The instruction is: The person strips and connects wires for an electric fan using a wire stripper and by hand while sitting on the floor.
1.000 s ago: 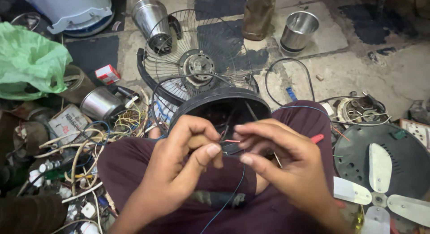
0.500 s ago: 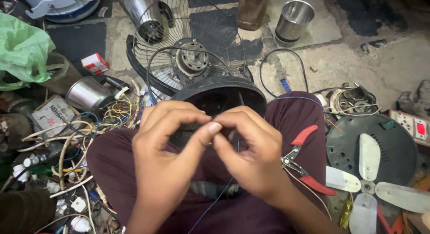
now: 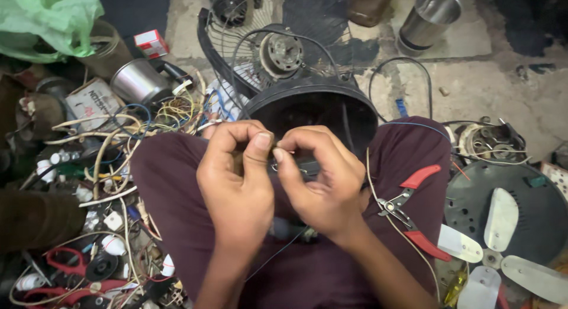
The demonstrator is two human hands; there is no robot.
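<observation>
My left hand (image 3: 236,179) and my right hand (image 3: 322,179) meet over my lap, thumbs and forefingers pinching a thin wire (image 3: 276,148) between them. A dark strand of the wire (image 3: 278,253) trails down from under my hands across my maroon trousers (image 3: 171,190). Just beyond my fingers sits a round black fan housing (image 3: 319,108), its open side toward me. Red-handled pliers (image 3: 414,211) lie on my right thigh, apart from both hands.
A wire fan guard with a motor (image 3: 281,51) lies behind the housing. Tangled wires and small parts (image 3: 112,167) cover the floor at left, with a green bag (image 3: 44,19). A white-bladed fan (image 3: 503,238) lies at right. Steel cups (image 3: 429,19) stand at the back.
My hands have drawn closer together and now pinch the wire at one spot. The pliers, held near my right hand a second ago, now lie on my thigh.
</observation>
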